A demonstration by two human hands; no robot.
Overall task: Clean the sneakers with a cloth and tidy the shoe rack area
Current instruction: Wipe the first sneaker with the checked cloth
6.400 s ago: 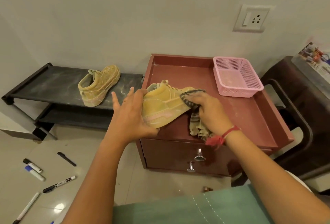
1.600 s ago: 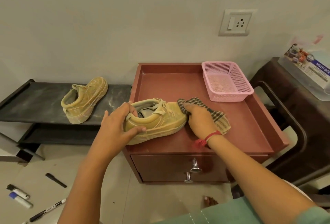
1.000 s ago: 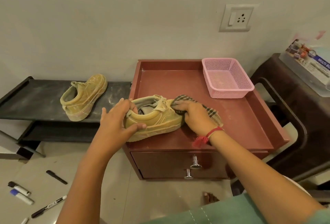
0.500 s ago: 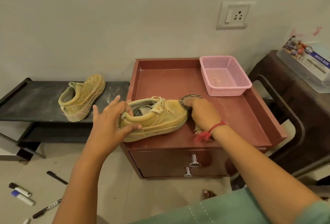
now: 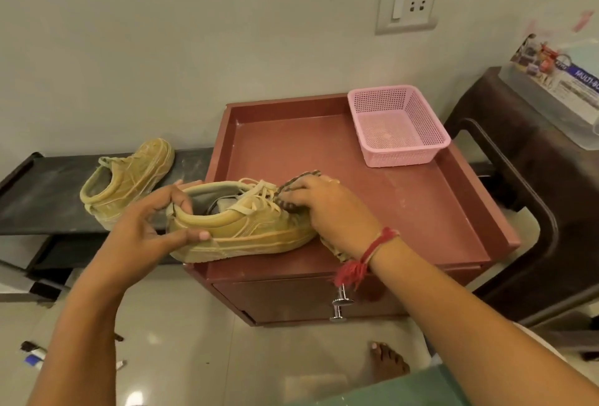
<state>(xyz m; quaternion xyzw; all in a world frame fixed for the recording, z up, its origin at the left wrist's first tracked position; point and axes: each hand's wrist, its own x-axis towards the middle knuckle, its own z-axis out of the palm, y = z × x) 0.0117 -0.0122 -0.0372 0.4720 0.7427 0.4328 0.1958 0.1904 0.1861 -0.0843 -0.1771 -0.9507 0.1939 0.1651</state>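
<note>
Left hand (image 5: pixel 146 230) grips sneaker (image 5: pixel 240 227); right hand (image 5: pixel 330 211) seemingly clutches cloth (image 5: pixel 299 178).

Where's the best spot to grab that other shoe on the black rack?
Grab the shoe by its heel rim, coming from the near side. It stands upright on the rack with its heel toward you and its opening facing up, so fingers can probably slip inside while the thumb pinches outside.
</note>
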